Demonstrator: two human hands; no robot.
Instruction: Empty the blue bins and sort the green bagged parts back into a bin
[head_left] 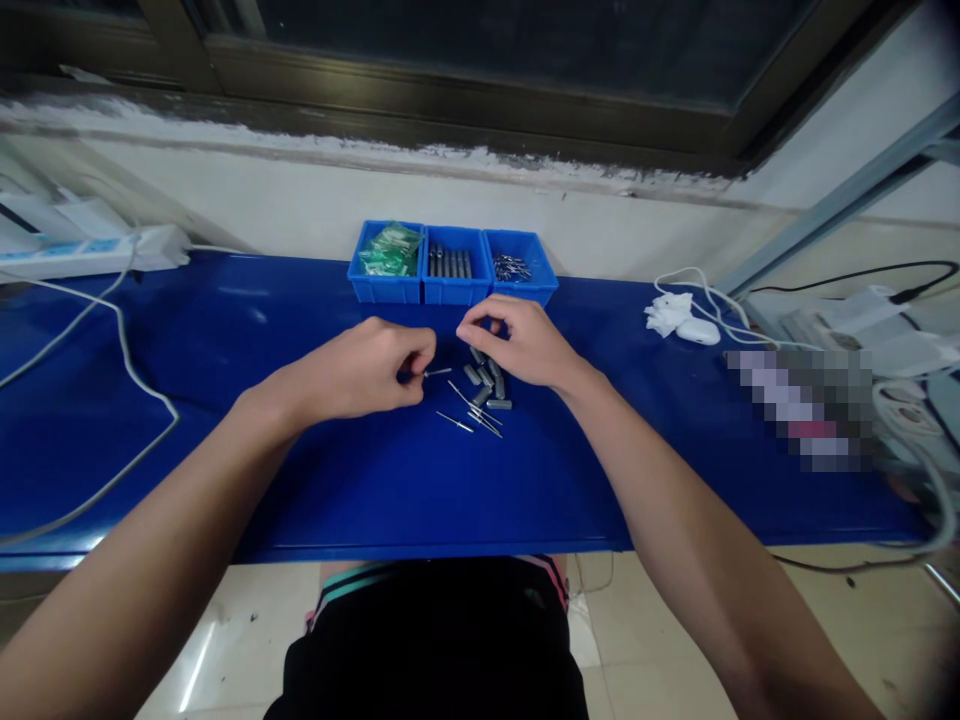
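My left hand (367, 365) is closed in a pinch on a thin metal pin (437, 372) that points right, just above the blue table (225, 400). My right hand (517, 340) curls its fingers over a small heap of grey metal sleeves (486, 382); whether it grips one I cannot make out. Several loose thin pins (472, 412) lie on the table just in front of the heap, between my two hands.
Three blue bins stand in a row at the back: one with green packets (386, 262), one with grey rods (451, 265), one with small metal parts (519, 266). A power strip (90, 255) and white cable (135, 380) lie at left. White cables and devices (697, 325) lie at right.
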